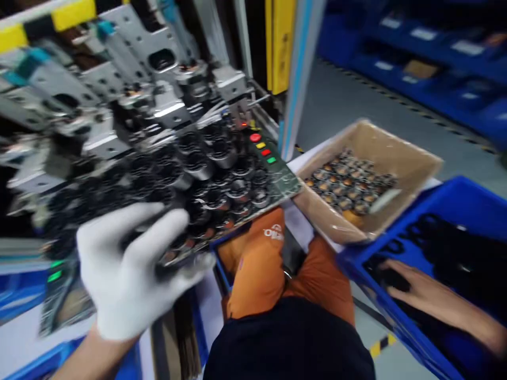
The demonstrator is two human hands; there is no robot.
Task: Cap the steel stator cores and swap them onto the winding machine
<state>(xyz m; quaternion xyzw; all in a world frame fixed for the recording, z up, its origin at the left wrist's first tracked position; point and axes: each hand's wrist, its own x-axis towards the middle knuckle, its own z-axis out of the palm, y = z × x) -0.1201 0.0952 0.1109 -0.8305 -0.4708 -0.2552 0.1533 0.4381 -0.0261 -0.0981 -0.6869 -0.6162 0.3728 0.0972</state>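
Note:
My left hand [130, 264], in a white glove, hovers over the near edge of the machine's work plate with its fingers apart and curved. Nothing clear shows between them; the thumb tip looks grey and blurred. Close by, several dark metal cylindrical sleeves [196, 163] stand in rows on the plate, with shorter rings [240, 189] nearer the edge. My bare right hand [412, 287] reaches into a blue bin [356, 264] on the right. Its fingers close round a black part [394, 278], blurred by motion. Loose black rings [430, 221] lie around it.
A cardboard box [400, 153] lined with clear plastic holds several metal ring parts. Clamps and brackets [172, 113] overhang the plate. Coloured buttons [255, 138] sit at its right corner. A yellow guard post [281, 47] rises behind. Blue shelving bins [467, 63] stand beyond the floor.

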